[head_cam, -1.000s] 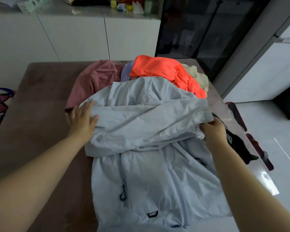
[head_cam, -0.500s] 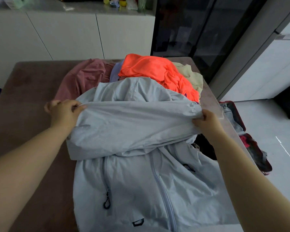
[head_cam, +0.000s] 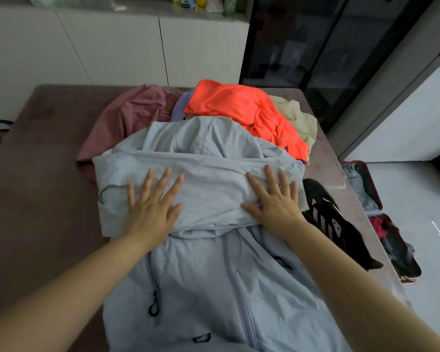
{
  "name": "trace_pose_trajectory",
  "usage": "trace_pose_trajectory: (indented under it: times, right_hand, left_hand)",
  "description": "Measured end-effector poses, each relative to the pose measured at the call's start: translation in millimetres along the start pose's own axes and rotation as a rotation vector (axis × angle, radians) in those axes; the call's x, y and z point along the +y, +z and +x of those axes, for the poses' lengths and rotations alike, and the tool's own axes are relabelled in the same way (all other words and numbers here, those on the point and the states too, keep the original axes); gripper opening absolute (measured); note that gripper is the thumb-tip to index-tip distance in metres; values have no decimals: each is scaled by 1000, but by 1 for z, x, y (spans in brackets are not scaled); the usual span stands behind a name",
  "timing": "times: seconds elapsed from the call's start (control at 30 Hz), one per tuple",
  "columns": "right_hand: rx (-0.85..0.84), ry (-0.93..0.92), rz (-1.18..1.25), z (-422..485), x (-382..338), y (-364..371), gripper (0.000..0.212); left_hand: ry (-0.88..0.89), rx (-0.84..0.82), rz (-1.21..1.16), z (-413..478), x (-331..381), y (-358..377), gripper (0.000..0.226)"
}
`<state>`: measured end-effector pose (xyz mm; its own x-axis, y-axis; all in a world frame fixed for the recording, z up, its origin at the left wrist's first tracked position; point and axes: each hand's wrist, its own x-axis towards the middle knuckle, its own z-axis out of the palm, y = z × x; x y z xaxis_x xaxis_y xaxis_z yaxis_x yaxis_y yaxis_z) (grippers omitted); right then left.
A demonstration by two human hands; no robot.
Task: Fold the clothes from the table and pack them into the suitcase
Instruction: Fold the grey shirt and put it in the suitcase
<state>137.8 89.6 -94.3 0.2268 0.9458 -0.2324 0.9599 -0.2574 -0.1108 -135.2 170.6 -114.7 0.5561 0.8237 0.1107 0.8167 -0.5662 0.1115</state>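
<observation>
Head view: pale blue zip jacket (head_cam: pixel 214 288), sleeves (head_cam: pixel 211 181) across chest.

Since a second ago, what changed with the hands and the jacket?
The left hand and right hand let go of the ends of the folded sleeve, moved inward and now press flat on it. The jacket and orange top stayed put.

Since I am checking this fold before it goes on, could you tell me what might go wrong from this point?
The left hand and right hand press flat on the folded-over fabric of the pale blue jacket; lifting them may let the fold spring open. The jacket's top rests against the orange garment, which could get dragged along. The black garment lies at the table edge and might slip off.
</observation>
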Motion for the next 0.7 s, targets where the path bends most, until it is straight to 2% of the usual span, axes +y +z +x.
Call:
trace_pose_trajectory:
  times: [0.1, 0.17, 0.33, 0.5, 0.7]
  right_hand:
    - [-96, 106, -64, 5, 20, 4, 75]
    - [-72, 136, -52, 2, 21, 2, 77]
    - [-2, -8, -2, -24, 6, 10, 74]
    - [-46, 20, -50, -30, 26, 24, 75]
    - [97, -57, 104, -86, 35, 21, 69]
  left_hand:
    - [-140, -166, 52, -1, -17, 15, 74]
    - [-165, -239, 55, -5, -17, 17, 78]
    - [-93, -209, 12, -34, 0, 17, 83]
    - [-207, -250, 34, -86, -6, 38, 85]
    - [-248, -252, 57, -181, -12, 52, 67]
